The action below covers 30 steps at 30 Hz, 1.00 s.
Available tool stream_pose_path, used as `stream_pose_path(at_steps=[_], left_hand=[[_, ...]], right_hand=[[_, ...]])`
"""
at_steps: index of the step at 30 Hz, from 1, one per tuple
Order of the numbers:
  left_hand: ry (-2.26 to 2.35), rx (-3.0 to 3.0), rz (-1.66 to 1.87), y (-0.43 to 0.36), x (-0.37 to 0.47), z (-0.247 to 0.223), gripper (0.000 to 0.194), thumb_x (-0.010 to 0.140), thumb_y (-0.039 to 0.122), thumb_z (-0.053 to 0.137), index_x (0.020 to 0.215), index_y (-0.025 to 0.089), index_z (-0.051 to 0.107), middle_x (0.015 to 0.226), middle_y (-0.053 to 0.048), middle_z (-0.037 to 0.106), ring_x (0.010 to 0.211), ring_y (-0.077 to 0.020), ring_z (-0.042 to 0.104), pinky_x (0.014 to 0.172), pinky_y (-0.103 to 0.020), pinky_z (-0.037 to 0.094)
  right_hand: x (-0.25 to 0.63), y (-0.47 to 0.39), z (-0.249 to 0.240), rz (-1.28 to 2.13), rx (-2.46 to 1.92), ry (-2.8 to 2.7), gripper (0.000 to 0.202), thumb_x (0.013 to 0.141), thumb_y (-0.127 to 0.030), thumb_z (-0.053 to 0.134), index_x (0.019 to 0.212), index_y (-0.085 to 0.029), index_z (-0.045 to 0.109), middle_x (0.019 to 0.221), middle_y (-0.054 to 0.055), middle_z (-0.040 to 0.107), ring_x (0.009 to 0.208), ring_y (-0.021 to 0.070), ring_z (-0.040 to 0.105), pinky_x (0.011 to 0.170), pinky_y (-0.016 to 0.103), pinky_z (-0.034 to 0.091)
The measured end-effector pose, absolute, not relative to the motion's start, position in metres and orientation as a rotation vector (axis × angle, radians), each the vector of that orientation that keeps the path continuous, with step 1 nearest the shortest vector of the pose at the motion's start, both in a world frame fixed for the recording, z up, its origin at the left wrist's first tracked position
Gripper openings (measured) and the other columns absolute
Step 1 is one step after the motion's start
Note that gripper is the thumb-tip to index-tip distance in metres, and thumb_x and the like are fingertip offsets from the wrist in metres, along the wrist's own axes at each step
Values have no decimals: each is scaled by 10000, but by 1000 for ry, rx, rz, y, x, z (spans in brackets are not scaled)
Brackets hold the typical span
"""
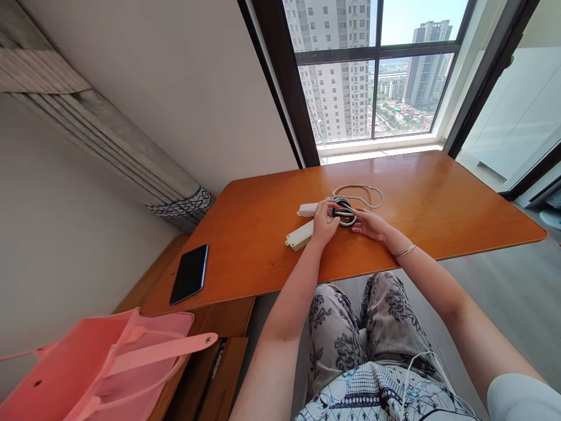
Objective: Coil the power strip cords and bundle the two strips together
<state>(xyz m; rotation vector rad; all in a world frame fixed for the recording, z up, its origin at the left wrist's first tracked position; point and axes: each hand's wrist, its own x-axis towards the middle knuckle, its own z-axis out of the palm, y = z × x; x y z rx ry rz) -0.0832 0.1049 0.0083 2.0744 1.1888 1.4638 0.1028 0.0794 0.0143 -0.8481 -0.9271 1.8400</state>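
Both my hands are at a coiled bundle of black and white cable (344,213) over the middle of the table. My left hand (325,221) pinches the left side of the coil between thumb and fingers. On the other side, my right hand (368,224) has its fingers curled against the coil's edge. A cream power strip (300,235) lies partly behind my left hand. Just beyond it is a second white strip-like piece (307,209), its right end hidden by my fingers. A loop of white cord (359,187) spreads out past the coil.
The brown wooden table (254,234) has rounded corners. A tablet or large phone with a black screen (189,273) rests near its left end. At lower left stands an open pink bag (100,362) with straps. A window (377,70) and a gathered curtain (131,158) border the far side.
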Motion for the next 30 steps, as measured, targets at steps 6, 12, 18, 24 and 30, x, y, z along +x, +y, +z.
stream_pose_path(at_steps=[6, 12, 18, 24, 30], left_hand=[[1377, 2148, 1437, 102, -80, 3, 383, 721, 123, 570, 1092, 214, 562, 1201, -131, 619, 1213, -321, 583, 1080, -532, 467], [1370, 1943, 1353, 103, -83, -4, 502, 702, 136, 626, 1184, 227, 520, 1244, -113, 647, 998, -265, 690, 967, -481, 554], [1188, 1920, 1313, 103, -94, -3, 580, 666, 98, 625, 1225, 223, 537, 1327, -123, 593, 1071, -237, 698, 1009, -446, 552], [928, 1809, 1142, 108, -108, 5, 590, 721, 290, 768, 1262, 237, 540, 1381, -132, 604, 1196, -271, 663, 1043, -449, 535], [848, 1808, 1074, 109, -114, 13, 713, 700, 440, 835, 1308, 247, 517, 1408, -147, 602, 1224, -286, 652, 1027, -452, 555]], right_hand=[[97, 80, 15, 1699, -865, -879, 343, 829, -263, 773, 1099, -219, 566, 1088, 50, 733, 834, 122, 712, 610, 191, 577], [98, 83, 12, 1687, -912, -861, 482, 750, -177, 819, 1129, -220, 524, 1123, 68, 728, 864, 167, 735, 610, 237, 616], [99, 83, 8, 1606, -962, -898, 575, 640, -167, 908, 1105, -209, 572, 1059, 61, 740, 891, 176, 732, 706, 276, 644], [98, 82, 10, 1604, -933, -1018, 487, 613, -274, 929, 1036, -187, 703, 1054, 60, 751, 903, 158, 715, 698, 211, 593], [98, 80, 9, 1557, -924, -1032, 591, 551, -220, 937, 1096, -207, 711, 933, 20, 752, 780, 130, 678, 701, 239, 587]])
